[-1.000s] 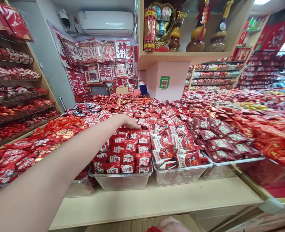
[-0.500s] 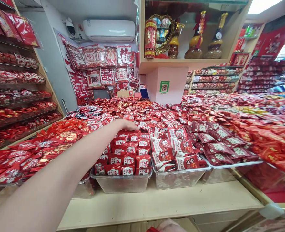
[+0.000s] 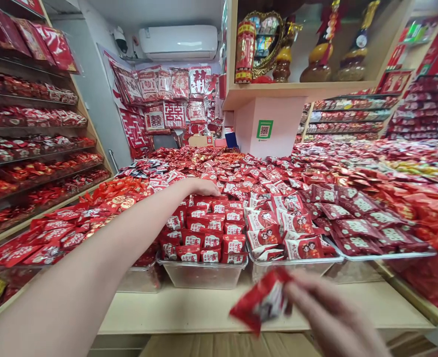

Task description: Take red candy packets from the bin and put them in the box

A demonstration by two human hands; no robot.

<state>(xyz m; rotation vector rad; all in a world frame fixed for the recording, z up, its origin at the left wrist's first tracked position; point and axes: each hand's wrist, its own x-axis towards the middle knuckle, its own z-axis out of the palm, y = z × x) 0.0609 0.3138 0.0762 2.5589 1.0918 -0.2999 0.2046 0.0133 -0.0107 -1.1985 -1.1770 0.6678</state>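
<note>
My left hand (image 3: 206,187) reaches far forward, down onto the red candy packets at the back of a clear bin. Its fingers are mostly hidden behind the hand, so I cannot make out a grip. Low in front, my right hand (image 3: 326,307) is blurred, its thumb and fingers closed on a red candy packet (image 3: 261,302) with a white printed patch. That packet hangs over the counter edge. Rows of red packets with white labels (image 3: 212,241) stand upright in the clear bin (image 3: 204,272). Beside it, another bin holds red-and-white packets with cartoon figures (image 3: 303,247).
Dark red packets (image 3: 356,228) fill a bin on the right. Orange-red packets (image 3: 105,196) lie to the left. A wooden counter edge (image 3: 189,312) runs in front, with cardboard (image 3: 226,345) below. A cabinet (image 3: 300,89) overhangs the back; shelves (image 3: 36,126) line the left wall.
My right hand has risen from the bottom edge into view with the red packet. My left hand stays at the back of the bin. The view has shifted slightly to the left.
</note>
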